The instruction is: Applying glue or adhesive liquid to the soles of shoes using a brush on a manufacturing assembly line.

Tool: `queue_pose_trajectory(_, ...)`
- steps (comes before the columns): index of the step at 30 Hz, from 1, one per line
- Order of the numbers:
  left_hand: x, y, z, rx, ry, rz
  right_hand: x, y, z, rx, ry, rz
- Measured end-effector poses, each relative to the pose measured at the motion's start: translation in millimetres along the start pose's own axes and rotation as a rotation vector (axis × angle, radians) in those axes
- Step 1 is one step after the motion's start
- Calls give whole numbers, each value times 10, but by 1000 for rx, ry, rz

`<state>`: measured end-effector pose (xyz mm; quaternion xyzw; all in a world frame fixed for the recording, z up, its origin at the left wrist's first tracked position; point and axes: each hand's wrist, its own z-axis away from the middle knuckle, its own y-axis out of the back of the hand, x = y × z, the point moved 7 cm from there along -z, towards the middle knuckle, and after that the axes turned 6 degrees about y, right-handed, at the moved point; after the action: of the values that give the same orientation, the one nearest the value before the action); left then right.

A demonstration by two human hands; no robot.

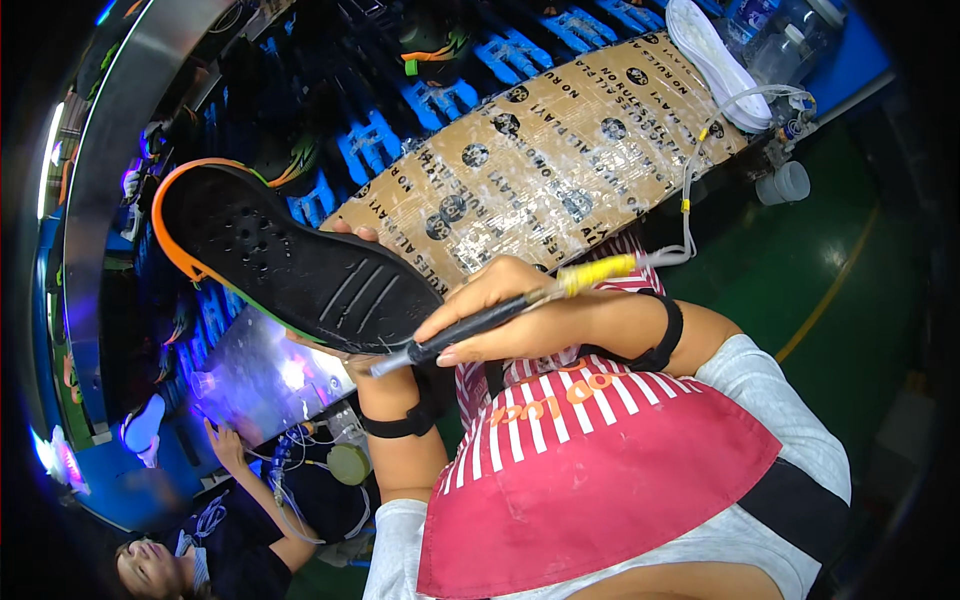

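I've got the left hand (pixel 357 230) gripping the black sole (pixel 300 265) from underneath, up beside the cardboard surface (pixel 560 150). And here's my right hand (pixel 510 305), fingers closed round a black pen-shaped tool (pixel 475 328), pale tip right at the sole's near edge; contact, I can't tell!

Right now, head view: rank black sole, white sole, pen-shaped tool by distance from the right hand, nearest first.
From the right hand:
1. Pen-shaped tool: in its grasp, tip pointing left.
2. Black sole: just to the left.
3. White sole: upper right, at the far end of the cardboard.
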<state>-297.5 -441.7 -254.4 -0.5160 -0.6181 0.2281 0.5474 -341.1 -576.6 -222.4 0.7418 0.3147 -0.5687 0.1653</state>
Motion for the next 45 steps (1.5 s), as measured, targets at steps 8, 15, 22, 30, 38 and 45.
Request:
queue_pose_trajectory(8,83,-98,-43,-87,8,42,-144,-8,27,9,250,222)
queue_pose_trajectory(15,227,-99,-42,-46,-77,-3,-108,118,28,60,169,218)
queue_pose_trajectory(22,175,-114,-4,12,26,-68,-31,-7,72,-187,161,135)
queue_pose_trajectory(30,135,-109,6,111,174,-209,-77,-20,89,-223,293,278)
queue_pose_trajectory(38,66,-119,-56,276,340,-425,-90,-44,114,-230,393,520)
queue_pose_trajectory(45,4,85,-36,485,509,-317,-191,-44,128,-224,462,451)
